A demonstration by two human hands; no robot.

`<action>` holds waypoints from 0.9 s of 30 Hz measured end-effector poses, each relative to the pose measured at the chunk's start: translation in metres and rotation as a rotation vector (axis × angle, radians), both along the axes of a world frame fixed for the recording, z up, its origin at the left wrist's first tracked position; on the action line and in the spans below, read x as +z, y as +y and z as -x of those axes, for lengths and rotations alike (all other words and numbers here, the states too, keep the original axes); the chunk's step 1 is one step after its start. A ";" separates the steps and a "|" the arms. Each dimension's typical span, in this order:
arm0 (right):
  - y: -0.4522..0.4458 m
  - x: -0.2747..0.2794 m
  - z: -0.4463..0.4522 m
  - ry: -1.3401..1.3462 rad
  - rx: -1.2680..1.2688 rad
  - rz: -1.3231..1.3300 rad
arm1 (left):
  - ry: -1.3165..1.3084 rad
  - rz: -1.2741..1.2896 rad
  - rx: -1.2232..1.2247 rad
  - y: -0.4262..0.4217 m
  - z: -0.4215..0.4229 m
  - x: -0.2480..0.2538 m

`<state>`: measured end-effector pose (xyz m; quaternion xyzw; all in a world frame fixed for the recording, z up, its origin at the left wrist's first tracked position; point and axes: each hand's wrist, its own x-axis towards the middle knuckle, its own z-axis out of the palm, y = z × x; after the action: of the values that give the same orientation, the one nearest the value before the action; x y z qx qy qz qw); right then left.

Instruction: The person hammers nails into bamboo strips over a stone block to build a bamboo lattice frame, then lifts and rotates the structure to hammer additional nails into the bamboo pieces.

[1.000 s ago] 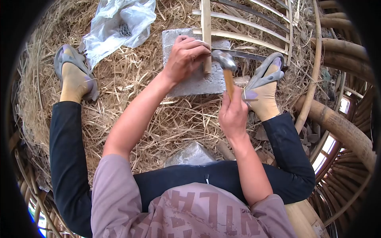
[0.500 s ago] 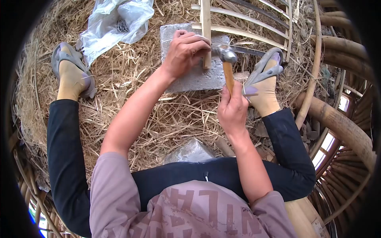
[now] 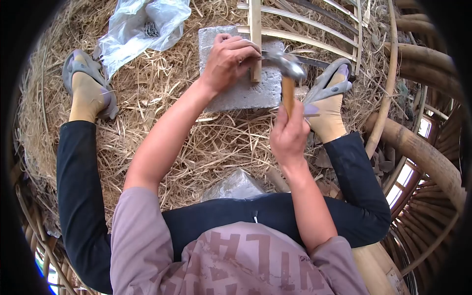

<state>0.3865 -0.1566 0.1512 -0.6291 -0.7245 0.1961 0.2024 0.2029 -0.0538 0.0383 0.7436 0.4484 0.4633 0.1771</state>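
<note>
Now, right hand [image 3: 291,135] closed around hammer [image 3: 288,78]

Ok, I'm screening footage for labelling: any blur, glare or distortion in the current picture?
Head view: wide-angle bending with black corners; hammer head slightly blurred, with a bright glint; wall gap at the picture's right blown out white.

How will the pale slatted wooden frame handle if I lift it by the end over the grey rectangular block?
The frame is probably light, since its slats are thin and widely spaced. Those long slats bow, so expect some springy flex. Its far side may sag, as most of it extends past the block.
</note>
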 end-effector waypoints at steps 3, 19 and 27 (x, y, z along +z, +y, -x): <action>-0.004 -0.003 0.002 0.052 -0.042 0.052 | 0.023 0.005 -0.002 0.001 0.002 -0.001; -0.010 -0.004 -0.002 0.015 0.007 -0.020 | 0.010 0.010 0.006 -0.003 -0.002 -0.002; -0.015 -0.013 0.001 0.097 -0.009 -0.149 | 0.036 0.004 0.016 -0.004 0.002 -0.005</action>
<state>0.3852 -0.1716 0.1380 -0.6053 -0.7235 0.1709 0.2844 0.2013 -0.0575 0.0332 0.7480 0.4582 0.4503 0.1667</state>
